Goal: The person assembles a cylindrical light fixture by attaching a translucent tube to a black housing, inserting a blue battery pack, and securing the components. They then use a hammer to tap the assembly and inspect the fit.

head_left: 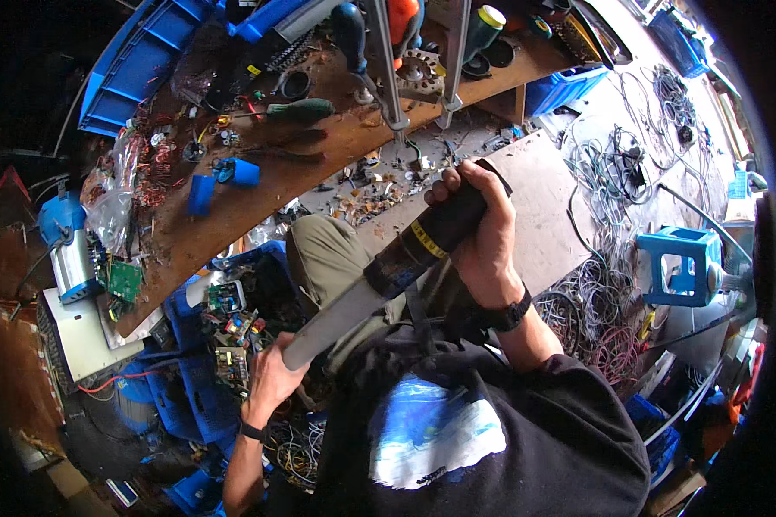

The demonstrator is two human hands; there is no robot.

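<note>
A long tool (334, 320) lies slantwise across my lap, with a thick black barrel, a yellow label band and a pale grey, tube-like length; its exact kind does not show. My right hand (489, 237) is wrapped round the black end at the upper right. At the lower left my left hand (273, 372) is closed at the grey end, its fingers partly hidden. Just beyond the tool is a wooden bench (259, 233), with a green-handled screwdriver (302, 109) and blue cylindrical pieces (237, 171) on it.
Metal bars (386, 77) hang over the bench beside several upright tool handles. Scraps litter the floor by a pale board (526, 198). Tangled cables (616, 172) and a blue stool (679, 265) are at right. Blue crates (194, 401) and circuit boards (231, 366) are at left.
</note>
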